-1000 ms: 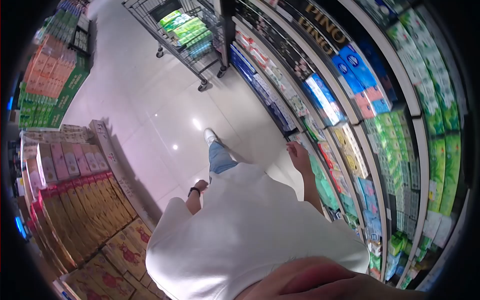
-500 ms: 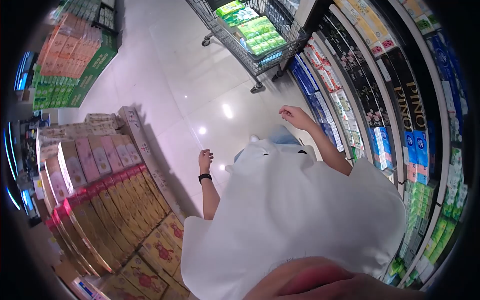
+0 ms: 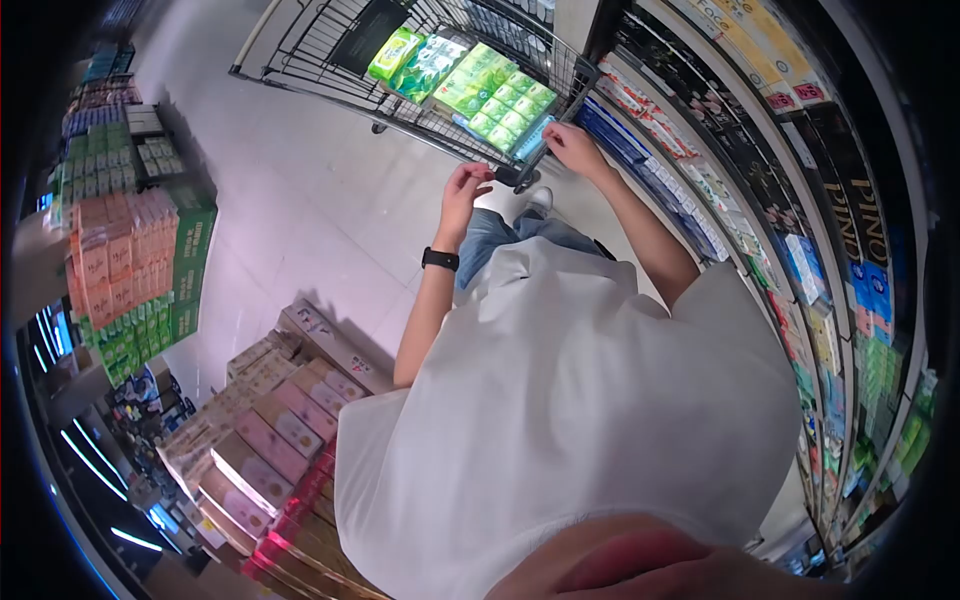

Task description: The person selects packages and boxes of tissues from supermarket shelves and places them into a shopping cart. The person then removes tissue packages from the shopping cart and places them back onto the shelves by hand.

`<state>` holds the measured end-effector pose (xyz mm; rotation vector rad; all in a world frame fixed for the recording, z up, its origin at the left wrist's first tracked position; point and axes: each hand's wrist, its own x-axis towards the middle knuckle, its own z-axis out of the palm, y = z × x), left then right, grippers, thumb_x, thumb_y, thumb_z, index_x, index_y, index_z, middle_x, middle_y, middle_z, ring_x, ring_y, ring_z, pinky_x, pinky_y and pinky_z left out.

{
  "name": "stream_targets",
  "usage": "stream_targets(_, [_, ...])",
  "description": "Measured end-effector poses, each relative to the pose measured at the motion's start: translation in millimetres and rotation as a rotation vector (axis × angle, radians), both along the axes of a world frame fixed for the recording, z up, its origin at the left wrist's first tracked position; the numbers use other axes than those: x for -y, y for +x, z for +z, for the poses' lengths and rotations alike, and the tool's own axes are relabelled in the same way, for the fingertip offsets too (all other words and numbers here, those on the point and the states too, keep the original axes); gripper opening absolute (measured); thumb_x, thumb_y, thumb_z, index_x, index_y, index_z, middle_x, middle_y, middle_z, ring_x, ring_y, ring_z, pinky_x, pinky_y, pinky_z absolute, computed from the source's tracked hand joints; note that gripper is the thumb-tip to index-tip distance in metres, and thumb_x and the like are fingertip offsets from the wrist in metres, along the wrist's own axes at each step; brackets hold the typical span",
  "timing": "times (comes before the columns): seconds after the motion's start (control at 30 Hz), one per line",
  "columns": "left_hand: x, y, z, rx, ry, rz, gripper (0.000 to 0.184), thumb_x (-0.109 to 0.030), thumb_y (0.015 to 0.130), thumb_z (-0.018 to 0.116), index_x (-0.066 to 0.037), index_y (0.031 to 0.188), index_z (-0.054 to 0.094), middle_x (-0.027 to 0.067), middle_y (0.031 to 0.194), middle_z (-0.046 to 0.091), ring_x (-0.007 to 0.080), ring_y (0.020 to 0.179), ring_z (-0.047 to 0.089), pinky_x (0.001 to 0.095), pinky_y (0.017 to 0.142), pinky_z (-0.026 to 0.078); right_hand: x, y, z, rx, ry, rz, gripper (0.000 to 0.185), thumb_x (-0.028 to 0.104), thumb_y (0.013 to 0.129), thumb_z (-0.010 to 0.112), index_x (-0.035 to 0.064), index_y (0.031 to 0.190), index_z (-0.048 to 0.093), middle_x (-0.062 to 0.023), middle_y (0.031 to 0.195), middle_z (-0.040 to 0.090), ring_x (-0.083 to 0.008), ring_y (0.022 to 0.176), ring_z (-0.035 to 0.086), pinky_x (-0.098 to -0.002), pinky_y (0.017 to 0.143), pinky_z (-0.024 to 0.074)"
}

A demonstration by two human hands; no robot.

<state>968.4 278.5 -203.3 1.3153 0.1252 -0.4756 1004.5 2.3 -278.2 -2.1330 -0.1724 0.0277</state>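
A black wire shopping cart (image 3: 330, 110) stands ahead of me with packs of tissues in it. A green and white pack of tissues (image 3: 490, 95) lies in its near half, beside brighter green packs (image 3: 398, 55). My left hand (image 3: 467, 187), with a black band on the wrist, is at the cart's near corner, fingers loosely bent and apart. At the near end's right side is my right hand (image 3: 575, 150), its fingers loosely bent by the rim. I cannot tell whether either hand touches the cart. Nothing shows in either hand.
Shelves of boxed and packed goods (image 3: 700, 130) run close along my right. To the left, pink boxes (image 3: 275, 440) are stacked on a low display. Farther off stands a pile of orange and green packs (image 3: 125, 265). Pale tiled floor (image 3: 290, 230) lies between.
The cart now appears closer and farther left in view. Both hands have moved forward to its near end, and the displays on the left have shifted downward in view.
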Motion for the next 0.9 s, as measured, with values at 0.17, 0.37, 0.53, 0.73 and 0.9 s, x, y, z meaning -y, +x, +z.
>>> stream_targets(0.17, [4.3,114.5,-76.7,-0.265,0.126,-0.002,0.019,-0.014,0.097,0.052,-0.001,0.108,0.059,0.0118,0.102,0.065,0.0205,0.094,0.065,0.0323,0.085,0.054,-10.7,62.2,-24.0,0.013,-0.317,-0.128,0.019,0.01,0.088,0.058,0.0048,0.106,0.06,-0.0143,0.1,0.064,-0.0322,0.1,0.061,-0.0424,0.086,0.0503])
stream_targets(0.37, [18.4,190.3,-185.5,-0.629,0.21,0.006,0.024,-0.019,0.089,0.056,0.002,0.1,0.06,0.0025,0.068,0.05,0.0145,0.052,0.047,0.0307,0.047,0.036,-32.9,114.1,-31.1,-0.316,-0.476,-0.259,0.035,0.017,0.086,0.061,0.0003,0.116,0.056,-0.0187,0.12,0.059,-0.0351,0.117,0.055,-0.0442,0.097,0.0473])
stream_targets(0.53, [38.4,198.8,-266.6,-0.859,0.215,0.067,0.029,-0.022,0.086,0.054,-0.008,0.11,0.061,0.0098,0.091,0.06,0.025,0.083,0.058,0.0451,0.074,0.05,-21.9,181.7,-99.7,-0.553,-0.425,-0.404,0.057,0.031,0.082,0.069,-0.0035,0.124,0.053,-0.0227,0.131,0.055,-0.0356,0.124,0.052,-0.0424,0.102,0.0448])
stream_targets(0.73, [43.0,209.7,-267.9,-1.091,-0.19,0.213,0.045,-0.023,0.083,0.056,-0.008,0.125,0.053,0.0119,0.117,0.061,0.0324,0.106,0.061,0.0499,0.091,0.051,-20.9,197.2,-159.1,-0.649,-0.456,-0.554,0.092,0.056,0.064,0.076,-0.0016,0.133,0.054,-0.0227,0.13,0.058,-0.037,0.123,0.055,-0.0416,0.105,0.0451])
stream_targets(0.9, [41.2,210.0,-215.8,-1.112,-0.214,0.177,0.054,-0.036,0.084,0.052,-0.014,0.133,0.051,0.0119,0.129,0.057,0.0349,0.115,0.057,0.0565,0.094,0.047,-12.8,190.2,-130.0,-0.723,-0.491,-0.407,0.087,0.062,0.066,0.074,0.0046,0.13,0.059,-0.0229,0.127,0.06,-0.0386,0.12,0.057,-0.043,0.102,0.0467])
